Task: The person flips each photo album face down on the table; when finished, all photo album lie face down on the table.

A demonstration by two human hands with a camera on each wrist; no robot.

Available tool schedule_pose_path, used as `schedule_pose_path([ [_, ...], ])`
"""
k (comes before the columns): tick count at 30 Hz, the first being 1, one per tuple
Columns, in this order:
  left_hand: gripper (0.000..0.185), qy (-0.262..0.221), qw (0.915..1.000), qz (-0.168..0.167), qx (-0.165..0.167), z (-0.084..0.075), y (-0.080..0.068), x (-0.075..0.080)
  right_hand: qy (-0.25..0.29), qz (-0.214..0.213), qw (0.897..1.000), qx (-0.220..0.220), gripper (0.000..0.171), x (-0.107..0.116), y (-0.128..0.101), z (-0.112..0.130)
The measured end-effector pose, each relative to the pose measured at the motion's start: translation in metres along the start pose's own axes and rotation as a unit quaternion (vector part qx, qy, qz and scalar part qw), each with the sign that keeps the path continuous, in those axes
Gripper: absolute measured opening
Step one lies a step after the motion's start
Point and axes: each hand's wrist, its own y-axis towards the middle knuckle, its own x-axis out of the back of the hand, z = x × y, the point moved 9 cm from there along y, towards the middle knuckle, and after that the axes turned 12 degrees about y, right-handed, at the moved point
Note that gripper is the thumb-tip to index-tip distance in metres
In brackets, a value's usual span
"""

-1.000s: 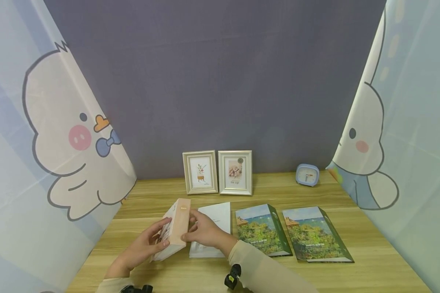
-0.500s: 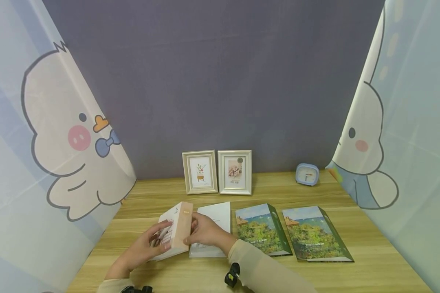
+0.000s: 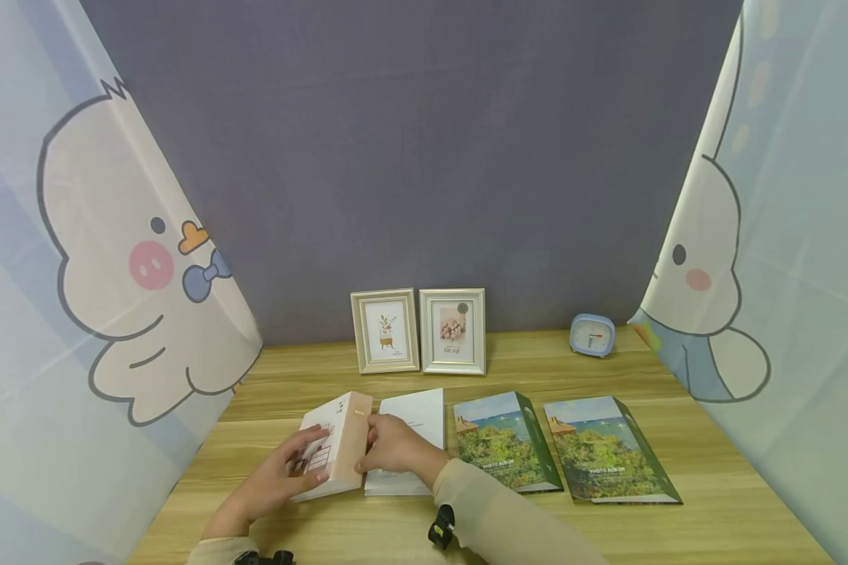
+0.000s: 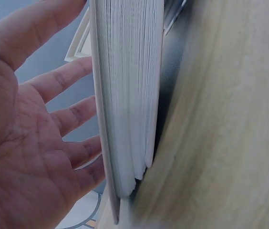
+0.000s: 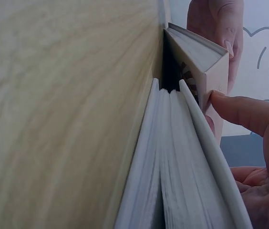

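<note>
A thick photo album [image 3: 353, 439] with a white front and a pale pink spine is tilted low over the table at the left end of a row. My left hand [image 3: 272, 475] touches its front cover with spread, fairly straight fingers. In the left wrist view, the fingers [image 4: 72, 117] lie along the cover beside the page edges [image 4: 127, 95]. My right hand [image 3: 399, 447] holds the album at its spine, the thumb [image 5: 242, 110] pressing there; its other fingers are partly hidden. Right beside it lies a white album [image 3: 420, 420], partly under my right hand.
Two green-spined photo albums [image 3: 502, 443] [image 3: 608, 451] with a painted coast lie farther right. Behind stand two picture frames [image 3: 386, 331] [image 3: 454, 331] and a blue alarm clock [image 3: 592, 336]. A dark cloth [image 3: 431, 157] hangs behind the wooden table [image 3: 721, 479].
The pink-spined album has come down and tipped back to a flatter angle, shifting slightly right, so more of its front shows. Both hands have stayed on it.
</note>
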Motion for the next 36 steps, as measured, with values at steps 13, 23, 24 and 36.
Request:
schedule_pose_path([
  [13, 0.068, -0.003, 1.0000, 0.002, 0.005, 0.0046, -0.0030, 0.0014, -0.054, -0.009, 0.999, 0.002, 0.038, -0.0052, 0.0033, 0.0024],
  [23, 0.071, 0.005, 0.9998, 0.000, 0.018, 0.0056, -0.0042, 0.0023, -0.077, -0.011, 0.997, 0.012, 0.039, -0.0058, 0.0040, 0.0029],
  [24, 0.072, 0.006, 0.9998, 0.000, 0.020, 0.0059, -0.0043, 0.0025, -0.080, -0.011, 0.997, 0.012, 0.040, -0.0058, 0.0041, 0.0027],
  [36, 0.075, -0.014, 0.9998, 0.007, 0.016, 0.0095, -0.0036, -0.0014, -0.084, -0.010, 0.996, -0.007, 0.045, -0.0084, 0.0066, -0.0037],
])
